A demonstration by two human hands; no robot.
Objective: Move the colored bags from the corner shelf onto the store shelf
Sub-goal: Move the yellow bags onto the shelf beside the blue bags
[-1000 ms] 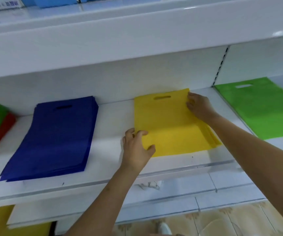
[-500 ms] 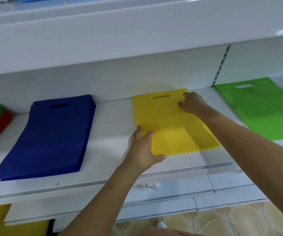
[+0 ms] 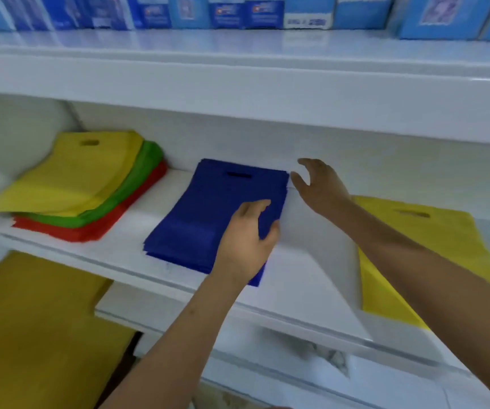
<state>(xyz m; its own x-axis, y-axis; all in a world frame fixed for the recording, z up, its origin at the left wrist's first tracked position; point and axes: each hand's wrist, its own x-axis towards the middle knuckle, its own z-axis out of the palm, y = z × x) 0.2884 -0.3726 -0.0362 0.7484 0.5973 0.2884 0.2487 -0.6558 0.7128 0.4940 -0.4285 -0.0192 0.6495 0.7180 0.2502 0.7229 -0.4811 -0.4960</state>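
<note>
A stack of dark blue bags (image 3: 208, 214) lies flat in the middle of the white shelf (image 3: 137, 228). My left hand (image 3: 246, 240) rests on the stack's near right part, fingers over the top and thumb at the right edge. My right hand (image 3: 317, 187) hovers open just right of the stack's far corner, holding nothing. A yellow bag stack (image 3: 432, 240) lies on the shelf at the right, partly behind my right forearm. At the left corner sits a pile of yellow (image 3: 72, 172), green (image 3: 137, 178) and red (image 3: 111, 222) bags.
Blue boxes (image 3: 238, 11) line the shelf above. A lower white shelf (image 3: 179, 314) juts out below, and a large mustard-yellow surface (image 3: 31, 335) fills the lower left. The picture is blurred by motion.
The view has swung left. Both hands left the yellow stack and moved left to the blue stack. The corner pile of yellow, green and red bags has come into sight.
</note>
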